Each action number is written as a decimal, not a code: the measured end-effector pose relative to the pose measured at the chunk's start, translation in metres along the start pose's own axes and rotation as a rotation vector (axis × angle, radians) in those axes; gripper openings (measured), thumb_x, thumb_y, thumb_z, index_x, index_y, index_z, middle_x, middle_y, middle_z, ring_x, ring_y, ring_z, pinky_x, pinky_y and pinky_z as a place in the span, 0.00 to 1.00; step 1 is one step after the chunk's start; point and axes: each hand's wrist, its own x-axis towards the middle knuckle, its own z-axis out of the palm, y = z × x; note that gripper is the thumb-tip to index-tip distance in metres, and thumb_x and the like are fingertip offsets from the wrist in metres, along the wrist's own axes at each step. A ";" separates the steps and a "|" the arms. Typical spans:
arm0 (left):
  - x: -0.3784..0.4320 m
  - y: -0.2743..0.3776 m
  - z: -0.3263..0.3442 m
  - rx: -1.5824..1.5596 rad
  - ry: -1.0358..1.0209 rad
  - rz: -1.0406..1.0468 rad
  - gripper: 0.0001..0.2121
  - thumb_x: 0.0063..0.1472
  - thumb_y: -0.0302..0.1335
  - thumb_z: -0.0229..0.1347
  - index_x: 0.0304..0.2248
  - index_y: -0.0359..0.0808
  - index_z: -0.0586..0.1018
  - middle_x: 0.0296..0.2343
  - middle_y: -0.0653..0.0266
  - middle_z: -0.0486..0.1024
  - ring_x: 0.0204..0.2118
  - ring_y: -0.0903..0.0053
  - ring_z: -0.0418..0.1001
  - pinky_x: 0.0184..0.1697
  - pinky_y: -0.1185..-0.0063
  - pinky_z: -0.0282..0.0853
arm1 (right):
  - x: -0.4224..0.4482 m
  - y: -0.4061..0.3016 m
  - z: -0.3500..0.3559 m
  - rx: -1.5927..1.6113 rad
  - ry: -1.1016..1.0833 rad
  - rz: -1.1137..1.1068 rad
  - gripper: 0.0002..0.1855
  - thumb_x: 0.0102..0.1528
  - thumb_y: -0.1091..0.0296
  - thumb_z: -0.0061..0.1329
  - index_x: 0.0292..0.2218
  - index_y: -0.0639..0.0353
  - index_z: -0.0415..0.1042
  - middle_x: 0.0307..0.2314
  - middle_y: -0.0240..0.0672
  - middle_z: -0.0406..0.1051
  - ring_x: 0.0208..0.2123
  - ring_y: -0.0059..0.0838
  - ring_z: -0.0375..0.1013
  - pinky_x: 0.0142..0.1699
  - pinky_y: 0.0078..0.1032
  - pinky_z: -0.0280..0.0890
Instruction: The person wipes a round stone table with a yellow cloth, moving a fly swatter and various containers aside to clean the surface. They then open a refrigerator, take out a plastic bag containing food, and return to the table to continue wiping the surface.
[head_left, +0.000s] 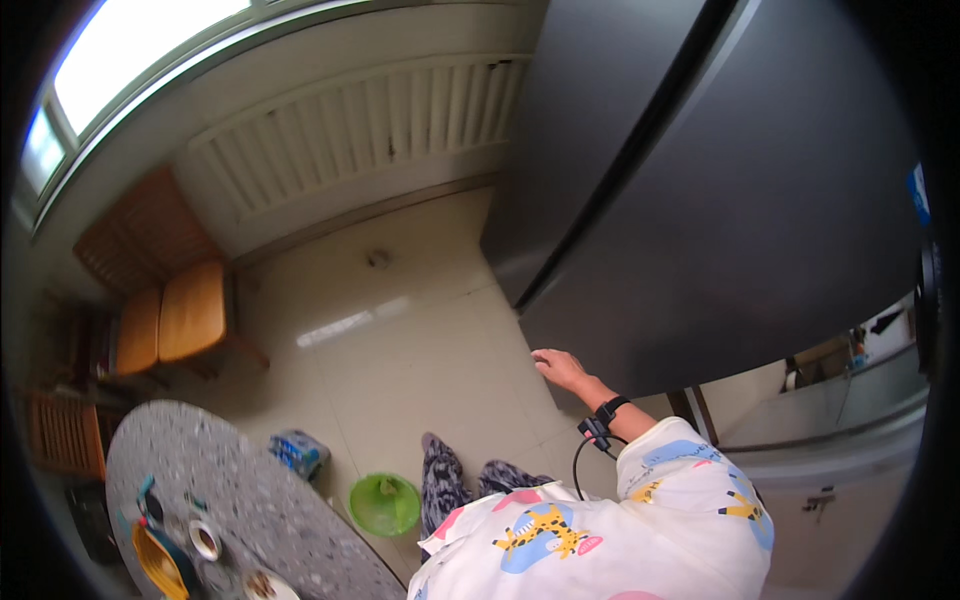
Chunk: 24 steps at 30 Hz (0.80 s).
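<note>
My right hand (561, 367) reaches out in front of the lower part of a dark grey refrigerator (720, 225). Its fingers point left, slightly bent, and nothing shows in them. Whether the fingertips touch the refrigerator's surface I cannot tell. A black strap (613, 408) with a small device and a cable circles the wrist. A dark vertical gap (626, 161) separates the refrigerator's two doors. My left hand is out of view.
A speckled grey table (247, 480) bears dishes and a yellow pouch (159, 564). Near my feet stand a green basin (385, 504) and a blue plastic package (300, 452). Wooden chairs (193, 311) are at left. A white radiator (360, 124) lines the wall.
</note>
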 end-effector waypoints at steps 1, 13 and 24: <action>0.006 0.023 -0.025 0.061 -0.024 0.035 0.27 0.57 0.50 0.43 0.42 0.31 0.73 0.41 0.46 0.70 0.45 0.57 0.68 0.48 0.67 0.62 | 0.003 0.007 -0.005 -0.009 0.038 -0.001 0.20 0.52 0.62 0.40 0.46 0.55 0.68 0.43 0.41 0.69 0.45 0.43 0.68 0.50 0.34 0.63; 0.067 0.376 -0.404 0.395 0.810 0.697 0.14 0.56 0.43 0.51 0.35 0.43 0.78 0.22 0.56 0.77 0.27 0.60 0.75 0.31 0.66 0.70 | 0.117 -0.018 -0.158 0.300 0.776 0.070 0.26 0.51 0.70 0.47 0.52 0.59 0.59 0.49 0.44 0.62 0.50 0.41 0.64 0.53 0.31 0.60; 0.063 0.576 -0.507 0.577 0.564 1.010 0.15 0.55 0.41 0.52 0.39 0.44 0.77 0.21 0.60 0.77 0.27 0.62 0.76 0.31 0.68 0.71 | 0.160 -0.057 -0.280 -0.177 1.162 -0.038 0.12 0.51 0.74 0.47 0.40 0.60 0.68 0.39 0.39 0.69 0.41 0.39 0.68 0.50 0.31 0.62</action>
